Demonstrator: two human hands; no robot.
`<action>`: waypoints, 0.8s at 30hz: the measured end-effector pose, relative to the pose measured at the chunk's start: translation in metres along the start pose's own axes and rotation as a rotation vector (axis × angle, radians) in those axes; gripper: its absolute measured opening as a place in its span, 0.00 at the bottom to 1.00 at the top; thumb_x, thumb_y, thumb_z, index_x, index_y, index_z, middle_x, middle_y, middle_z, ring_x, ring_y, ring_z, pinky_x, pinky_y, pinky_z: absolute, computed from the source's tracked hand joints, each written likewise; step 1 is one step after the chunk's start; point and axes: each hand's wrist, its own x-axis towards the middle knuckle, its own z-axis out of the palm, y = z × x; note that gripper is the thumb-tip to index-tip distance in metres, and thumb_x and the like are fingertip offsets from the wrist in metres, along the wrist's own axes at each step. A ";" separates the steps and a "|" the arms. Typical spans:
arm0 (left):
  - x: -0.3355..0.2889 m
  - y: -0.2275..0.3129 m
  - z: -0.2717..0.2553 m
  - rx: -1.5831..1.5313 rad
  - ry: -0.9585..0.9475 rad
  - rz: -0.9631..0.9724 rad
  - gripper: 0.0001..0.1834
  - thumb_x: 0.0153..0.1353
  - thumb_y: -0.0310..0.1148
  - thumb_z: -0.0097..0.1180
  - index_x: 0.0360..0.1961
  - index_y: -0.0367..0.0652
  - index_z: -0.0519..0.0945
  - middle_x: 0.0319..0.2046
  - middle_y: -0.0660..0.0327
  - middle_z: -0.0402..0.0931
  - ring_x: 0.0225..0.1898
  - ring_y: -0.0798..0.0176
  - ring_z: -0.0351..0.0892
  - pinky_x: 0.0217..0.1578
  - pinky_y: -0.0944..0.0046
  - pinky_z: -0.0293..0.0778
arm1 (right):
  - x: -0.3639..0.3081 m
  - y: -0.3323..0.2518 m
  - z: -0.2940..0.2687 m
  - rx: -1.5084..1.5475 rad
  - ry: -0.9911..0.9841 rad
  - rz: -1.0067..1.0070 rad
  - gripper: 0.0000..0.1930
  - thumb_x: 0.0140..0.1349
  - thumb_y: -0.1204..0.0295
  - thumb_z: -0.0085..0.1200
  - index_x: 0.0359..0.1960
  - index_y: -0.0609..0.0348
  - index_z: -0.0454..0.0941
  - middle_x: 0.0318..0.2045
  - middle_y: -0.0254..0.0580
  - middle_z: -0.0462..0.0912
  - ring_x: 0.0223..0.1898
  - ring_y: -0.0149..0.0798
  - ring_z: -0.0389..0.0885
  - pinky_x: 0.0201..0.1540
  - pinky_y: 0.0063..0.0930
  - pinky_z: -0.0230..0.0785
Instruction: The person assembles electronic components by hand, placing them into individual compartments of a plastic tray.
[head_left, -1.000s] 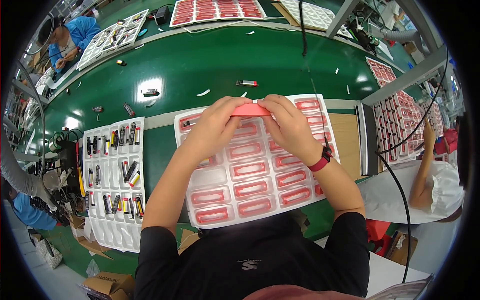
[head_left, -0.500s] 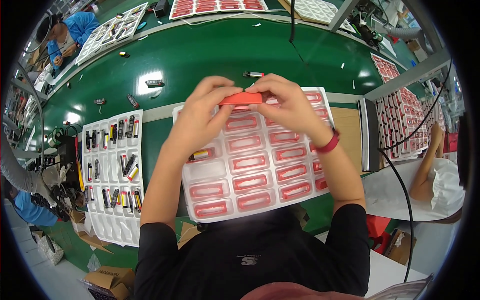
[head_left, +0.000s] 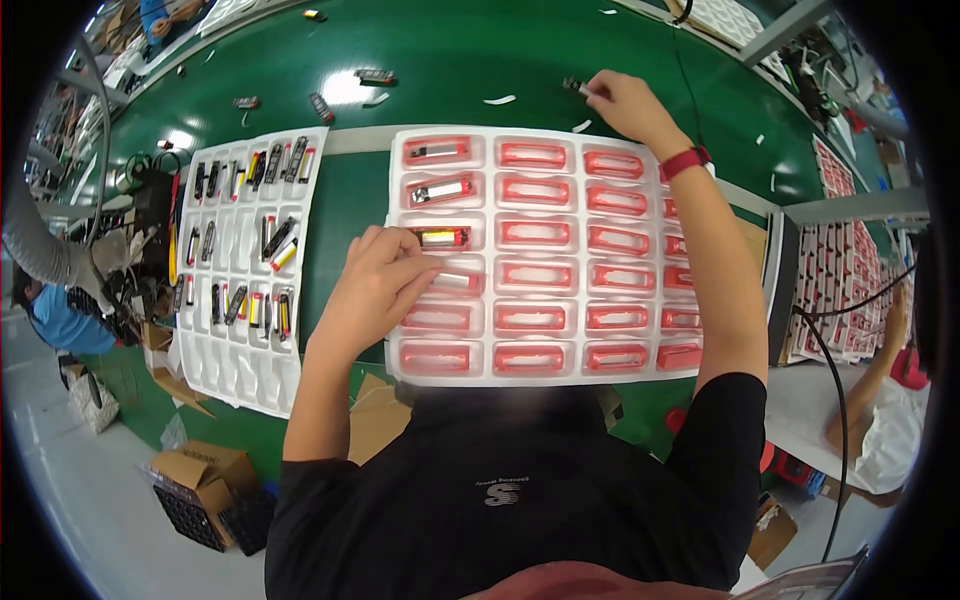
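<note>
In front of me lies a white moulded tray (head_left: 486, 340) with rows of red, slot-shaped plastic casings. My left hand (head_left: 375, 285) is over its left column, fingers closed at the left end of a red casing (head_left: 457, 281) in a cell. The hand partly hides that casing. Just above it, another casing holds a battery unit (head_left: 440, 237) with a yellow band. Beyond the tray's far edge, my right hand (head_left: 625, 103) pinches the end of a small black-and-white battery unit (head_left: 576, 86) at the green tabletop.
To the left, a second white tray (head_left: 235, 365) carries several battery units. More units (head_left: 376, 76) and white strips (head_left: 499, 100) are scattered on the green table (head_left: 460, 60). A black cable (head_left: 845, 400) hangs at the right, where another person's arm (head_left: 880, 370) shows beside stacked trays.
My hands have parted. The red casing held between them now sits in a formerly bare tray cell under my left hand. My right hand has reached out to the battery unit. The view has shifted.
</note>
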 end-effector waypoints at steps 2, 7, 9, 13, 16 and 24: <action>0.000 -0.009 0.007 0.034 0.020 -0.017 0.06 0.61 0.27 0.65 0.39 0.43 0.88 0.39 0.62 0.77 0.45 0.55 0.76 0.48 0.56 0.68 | -0.010 -0.040 -0.011 0.162 0.041 0.024 0.13 0.64 0.68 0.63 0.46 0.64 0.84 0.35 0.49 0.88 0.34 0.43 0.86 0.41 0.36 0.78; -0.004 0.004 0.008 0.107 0.179 0.016 0.09 0.56 0.27 0.66 0.39 0.45 0.86 0.39 0.62 0.78 0.43 0.55 0.77 0.44 0.55 0.70 | -0.061 -0.101 -0.032 0.629 0.036 0.083 0.14 0.67 0.70 0.63 0.50 0.66 0.83 0.34 0.35 0.86 0.31 0.22 0.79 0.36 0.20 0.74; -0.013 0.016 -0.002 -0.096 -0.079 0.148 0.11 0.51 0.27 0.67 0.38 0.46 0.85 0.39 0.62 0.78 0.43 0.54 0.78 0.43 0.55 0.72 | -0.079 -0.119 -0.042 0.883 0.018 0.068 0.15 0.67 0.75 0.62 0.53 0.68 0.81 0.35 0.32 0.86 0.32 0.18 0.78 0.34 0.15 0.70; -0.012 0.030 0.006 0.016 -0.179 0.120 0.10 0.50 0.30 0.68 0.35 0.46 0.85 0.39 0.62 0.79 0.44 0.54 0.79 0.46 0.53 0.75 | -0.110 -0.136 -0.060 0.942 -0.095 0.145 0.16 0.67 0.83 0.60 0.56 0.71 0.78 0.42 0.35 0.83 0.39 0.22 0.80 0.41 0.16 0.75; -0.011 0.038 -0.003 0.042 -0.254 0.116 0.14 0.51 0.30 0.68 0.41 0.46 0.85 0.41 0.62 0.81 0.47 0.55 0.81 0.48 0.53 0.77 | -0.120 -0.138 -0.060 0.959 -0.119 0.147 0.16 0.66 0.84 0.60 0.55 0.70 0.79 0.44 0.34 0.83 0.41 0.22 0.80 0.43 0.16 0.74; 0.012 0.040 -0.031 -0.342 -0.308 -0.065 0.17 0.63 0.26 0.65 0.53 0.40 0.82 0.43 0.57 0.83 0.43 0.57 0.86 0.43 0.61 0.81 | -0.137 -0.148 -0.074 0.780 -0.020 0.007 0.15 0.63 0.85 0.63 0.52 0.69 0.82 0.42 0.34 0.81 0.39 0.23 0.79 0.42 0.18 0.72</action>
